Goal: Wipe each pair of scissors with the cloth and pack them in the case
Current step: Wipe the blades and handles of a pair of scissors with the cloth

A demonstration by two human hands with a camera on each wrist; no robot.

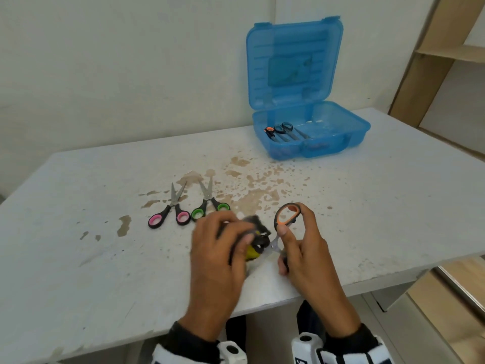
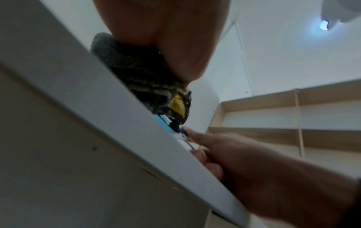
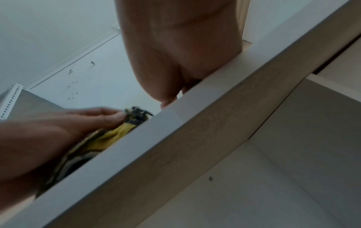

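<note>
My right hand (image 1: 294, 243) grips the handles of orange-and-black scissors (image 1: 286, 214) above the table's near edge, blades pointing left. My left hand (image 1: 223, 243) holds a grey-and-yellow cloth (image 1: 256, 240) bunched around those blades; the cloth (image 2: 148, 80) shows under the palm in the left wrist view, and the cloth (image 3: 109, 135) shows in the right wrist view too. Pink-handled scissors (image 1: 170, 211) and green-handled scissors (image 1: 208, 203) lie on the table just beyond my left hand. The open blue case (image 1: 346, 137) at the back right holds two pairs of scissors (image 1: 283, 131).
The white table (image 1: 78, 258) has brown worn patches in its middle. A wall runs behind it. Wooden shelving (image 1: 446, 53) stands at the right, past the table's right edge. The table's front edge (image 2: 117, 117) fills both wrist views.
</note>
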